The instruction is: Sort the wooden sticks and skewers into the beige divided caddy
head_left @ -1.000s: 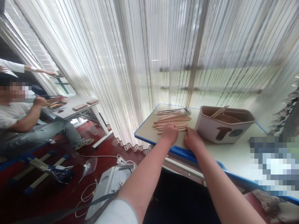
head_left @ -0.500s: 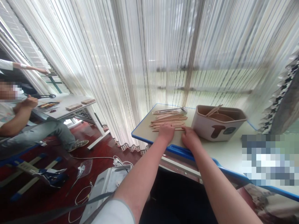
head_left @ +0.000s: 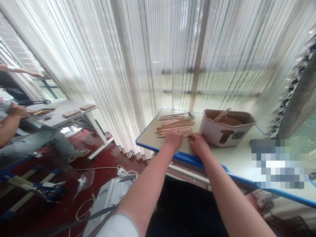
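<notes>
Several wooden chopsticks (head_left: 176,124) lie side by side in a loose row on the pale table (head_left: 148,136). My left hand (head_left: 173,140) rests at the near edge of the row, its fingers curled over the closest chopsticks. Just to its right, my right hand (head_left: 198,144) is closed in a pinch at the right end of the nearest chopstick. A metal spoon (head_left: 191,114) lies behind the row. Right of the chopsticks stands a white holder (head_left: 214,133) with a brown inside; a wooden utensil (head_left: 222,114) leans in it.
A blue rim (head_left: 187,158) edges the table. A pixelated patch covers its right part. Behind hangs a striped curtain (head_left: 138,65). On the floor at left are a grey case (head_left: 105,194) and white cables. A seated person is at another table (head_left: 58,117).
The view has shifted slightly, so the scene sits a little further left. Both hands stay at the near chopsticks with almost the same grip. The seated person's hand has lowered a little.
</notes>
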The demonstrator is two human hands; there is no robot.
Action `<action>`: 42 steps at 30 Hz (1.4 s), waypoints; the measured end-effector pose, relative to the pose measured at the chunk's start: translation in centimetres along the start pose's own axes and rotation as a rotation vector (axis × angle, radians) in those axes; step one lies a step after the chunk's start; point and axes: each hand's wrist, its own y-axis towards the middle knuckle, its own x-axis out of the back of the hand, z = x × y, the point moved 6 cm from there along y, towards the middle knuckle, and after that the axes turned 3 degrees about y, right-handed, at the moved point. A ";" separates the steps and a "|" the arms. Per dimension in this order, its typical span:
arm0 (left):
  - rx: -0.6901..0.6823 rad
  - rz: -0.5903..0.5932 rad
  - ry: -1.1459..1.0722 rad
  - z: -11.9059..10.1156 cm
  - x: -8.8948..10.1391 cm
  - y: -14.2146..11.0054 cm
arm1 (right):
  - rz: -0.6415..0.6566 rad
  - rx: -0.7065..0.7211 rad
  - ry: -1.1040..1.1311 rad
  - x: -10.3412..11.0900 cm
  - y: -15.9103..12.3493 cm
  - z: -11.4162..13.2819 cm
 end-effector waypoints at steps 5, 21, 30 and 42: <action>0.021 0.032 0.010 -0.1 0.0 0.0 | 0.024 0.007 -0.084 -0.5 0.3 0.0; -0.009 -0.066 -0.017 -0.2 0.8 -0.4 | -0.003 -0.105 -0.016 -0.2 0.4 -0.7; -0.048 -0.198 -0.056 -0.6 1.6 -0.7 | -0.186 -0.149 0.345 1.7 -0.7 -1.2; -0.126 -0.465 -0.177 -1.1 3.3 -1.2 | -0.553 0.009 0.530 7.2 -3.7 1.9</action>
